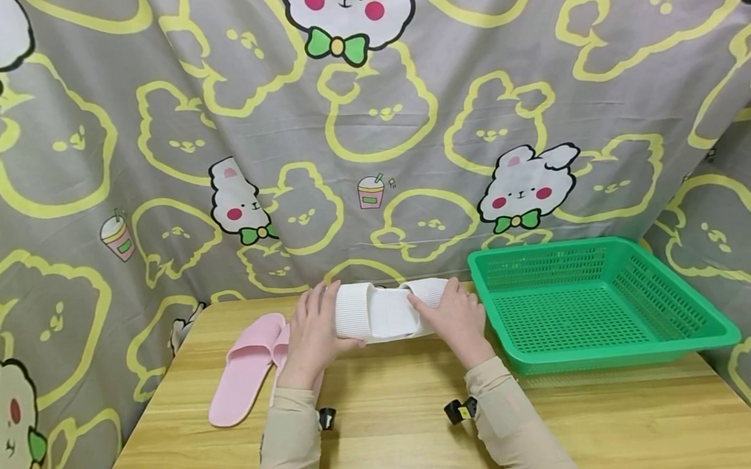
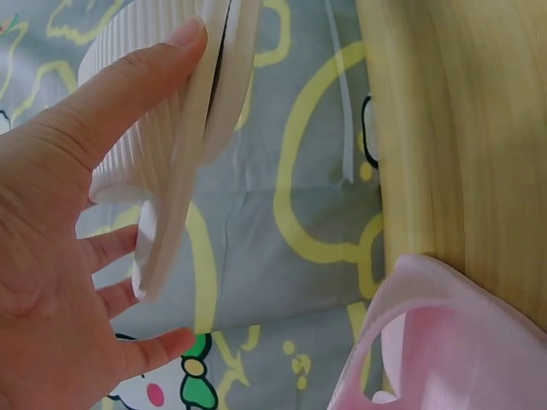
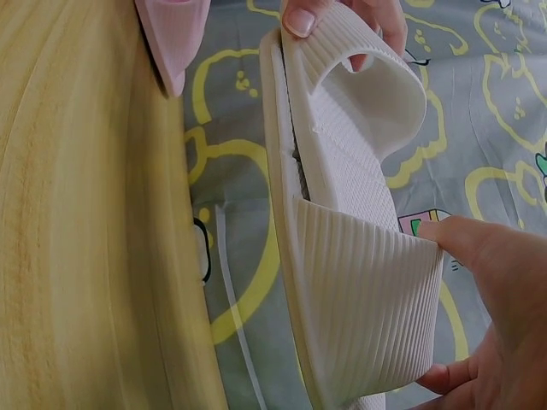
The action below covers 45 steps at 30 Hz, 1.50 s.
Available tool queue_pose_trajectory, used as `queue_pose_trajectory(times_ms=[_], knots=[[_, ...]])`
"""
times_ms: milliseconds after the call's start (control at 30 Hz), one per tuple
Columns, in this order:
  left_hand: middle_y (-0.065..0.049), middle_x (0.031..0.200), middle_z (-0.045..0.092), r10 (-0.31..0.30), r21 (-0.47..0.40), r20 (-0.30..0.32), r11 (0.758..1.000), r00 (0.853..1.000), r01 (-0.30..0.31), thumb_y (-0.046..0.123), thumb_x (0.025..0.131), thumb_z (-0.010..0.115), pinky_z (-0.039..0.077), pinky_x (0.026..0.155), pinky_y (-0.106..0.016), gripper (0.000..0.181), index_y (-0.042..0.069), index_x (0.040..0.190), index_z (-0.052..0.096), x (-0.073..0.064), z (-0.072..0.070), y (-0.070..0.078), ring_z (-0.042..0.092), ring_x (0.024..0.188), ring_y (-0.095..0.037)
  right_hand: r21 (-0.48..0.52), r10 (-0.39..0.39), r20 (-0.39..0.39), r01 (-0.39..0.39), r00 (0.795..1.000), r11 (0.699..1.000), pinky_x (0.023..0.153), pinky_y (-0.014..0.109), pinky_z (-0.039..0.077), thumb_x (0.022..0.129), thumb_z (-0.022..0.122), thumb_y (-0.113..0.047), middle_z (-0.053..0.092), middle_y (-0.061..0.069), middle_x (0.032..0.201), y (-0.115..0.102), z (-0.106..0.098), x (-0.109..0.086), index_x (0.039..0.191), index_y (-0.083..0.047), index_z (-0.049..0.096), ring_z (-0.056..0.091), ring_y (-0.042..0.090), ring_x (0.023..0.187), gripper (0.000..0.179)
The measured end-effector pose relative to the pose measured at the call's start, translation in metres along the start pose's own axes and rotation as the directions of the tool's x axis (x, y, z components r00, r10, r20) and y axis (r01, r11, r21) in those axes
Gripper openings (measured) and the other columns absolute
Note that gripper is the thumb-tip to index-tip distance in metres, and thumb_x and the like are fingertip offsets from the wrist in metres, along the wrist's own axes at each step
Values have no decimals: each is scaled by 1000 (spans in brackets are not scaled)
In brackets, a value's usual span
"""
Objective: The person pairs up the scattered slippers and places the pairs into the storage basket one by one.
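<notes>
A pair of white ribbed slide slippers [image 1: 389, 315] is held sideways above the back of the table, one laid against the other with their straps at opposite ends. My left hand [image 1: 313, 329] grips the left end, its thumb along the sole edge and strap in the left wrist view. At the other end, my right hand [image 1: 457, 320] holds the strap [image 3: 367, 307] between thumb and fingers. A narrow gap shows between the two soles in the right wrist view. Nearest my left hand lies a pink slipper [image 1: 241, 380]; a second pink one is partly hidden behind that hand and forearm.
A green plastic basket [image 1: 627, 354] with perforated walls stands at the right of the wooden table [image 1: 394, 441]. Behind and at both sides hangs a grey curtain [image 1: 406, 127] with cartoon prints. Black wrist-camera mounts [image 1: 459, 410] show below the forearms.
</notes>
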<state>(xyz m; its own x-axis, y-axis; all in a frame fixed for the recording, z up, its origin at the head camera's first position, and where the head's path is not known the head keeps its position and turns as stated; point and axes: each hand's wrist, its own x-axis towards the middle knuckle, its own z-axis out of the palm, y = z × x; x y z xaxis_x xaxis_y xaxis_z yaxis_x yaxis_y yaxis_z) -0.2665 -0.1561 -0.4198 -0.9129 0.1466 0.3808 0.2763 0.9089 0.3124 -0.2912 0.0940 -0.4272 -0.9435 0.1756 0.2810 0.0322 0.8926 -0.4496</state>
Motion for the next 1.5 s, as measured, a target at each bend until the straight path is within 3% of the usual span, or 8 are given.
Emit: queue_pose_trajectory(times_ms=[333,667,1500], knots=[[-17,145,40,46,15,-57,999,997,-46,46,50,95,40,100,-61,119,22,149,32,0,2,1,34,133,-43,-8,-3,0,3,1000,1000,65,48,49,76,48,-84,60,20,94,0,3,1,106,1,49,61,40,81,90],[-17,145,36,16,7,-20,1000,1000,-16,49,52,93,36,105,-61,117,32,149,31,0,4,4,30,134,-44,-20,1,7,-1,1000,1000,65,47,49,78,48,-82,59,21,96,-4,2,0,107,2,48,60,40,83,89],[-17,138,41,61,34,-59,998,996,-59,50,50,93,37,104,-58,115,26,145,35,0,10,13,35,129,-43,-8,-11,-11,10,1000,1000,69,49,48,80,49,-80,60,22,107,-8,3,-6,115,3,47,60,42,91,89]])
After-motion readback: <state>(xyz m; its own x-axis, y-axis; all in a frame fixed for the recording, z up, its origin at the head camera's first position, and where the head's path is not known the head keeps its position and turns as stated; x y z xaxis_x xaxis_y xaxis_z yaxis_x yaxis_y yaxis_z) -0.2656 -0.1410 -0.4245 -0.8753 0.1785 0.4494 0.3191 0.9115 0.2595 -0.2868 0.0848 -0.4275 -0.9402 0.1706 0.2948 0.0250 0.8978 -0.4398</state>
